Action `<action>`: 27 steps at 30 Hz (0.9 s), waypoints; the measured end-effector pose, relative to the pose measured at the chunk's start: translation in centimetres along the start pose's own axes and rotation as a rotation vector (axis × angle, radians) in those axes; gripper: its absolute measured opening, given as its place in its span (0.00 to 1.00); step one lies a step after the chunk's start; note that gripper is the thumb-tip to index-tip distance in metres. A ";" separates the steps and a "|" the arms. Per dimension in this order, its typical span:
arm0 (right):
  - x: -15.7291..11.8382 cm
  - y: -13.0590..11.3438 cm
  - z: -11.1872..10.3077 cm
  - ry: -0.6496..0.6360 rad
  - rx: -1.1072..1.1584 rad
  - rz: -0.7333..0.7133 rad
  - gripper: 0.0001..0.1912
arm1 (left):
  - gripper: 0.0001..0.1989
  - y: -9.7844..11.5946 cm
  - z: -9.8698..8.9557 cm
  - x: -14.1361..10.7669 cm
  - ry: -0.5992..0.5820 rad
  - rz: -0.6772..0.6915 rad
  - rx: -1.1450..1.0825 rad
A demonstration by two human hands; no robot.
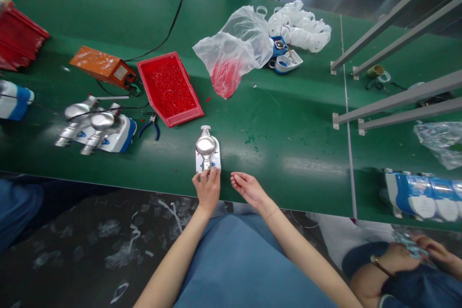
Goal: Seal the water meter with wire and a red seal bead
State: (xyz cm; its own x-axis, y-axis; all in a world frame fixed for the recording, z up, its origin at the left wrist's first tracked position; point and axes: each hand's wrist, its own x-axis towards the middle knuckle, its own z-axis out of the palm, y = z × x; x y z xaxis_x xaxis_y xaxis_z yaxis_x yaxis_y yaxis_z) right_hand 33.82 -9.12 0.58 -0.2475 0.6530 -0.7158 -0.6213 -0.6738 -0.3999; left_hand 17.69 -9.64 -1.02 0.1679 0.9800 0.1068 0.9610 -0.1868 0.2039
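Note:
In front of me on the green bench (274, 154) lies a white-and-blue unit with a shiny metal pipe fitting (205, 146) on top, its round dome facing up. My left hand (208, 190) grips the near end of this unit, fingertips around its lower edge and pipe end. To the right, apart from the unit, my right hand (249, 188) hovers close to the bench edge with thumb and fingers pinched together. Whatever is in that pinch, if anything, is too small to make out.
A red bin (169, 89) of small red pieces stands beyond the unit. Left of it are blue-handled pliers (151, 126), similar units (103, 127) and an orange box (104, 66). A plastic bag (238, 53) lies farther back. Metal posts (390, 101) rise right; a co-worker's hands (415, 252) are below.

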 end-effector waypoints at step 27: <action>-0.7 -1.1 0.7 -0.163 -0.080 0.036 0.15 | 0.08 2.9 -5.8 2.9 -0.174 -0.024 -0.674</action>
State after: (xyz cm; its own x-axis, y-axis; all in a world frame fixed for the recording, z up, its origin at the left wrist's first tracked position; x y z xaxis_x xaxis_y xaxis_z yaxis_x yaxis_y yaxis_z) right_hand 34.15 -8.58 1.95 -0.3898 0.6708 -0.6309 -0.5505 -0.7189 -0.4243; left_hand 19.65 -7.70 5.55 0.2353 0.9706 -0.0513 0.6281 -0.1116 0.7701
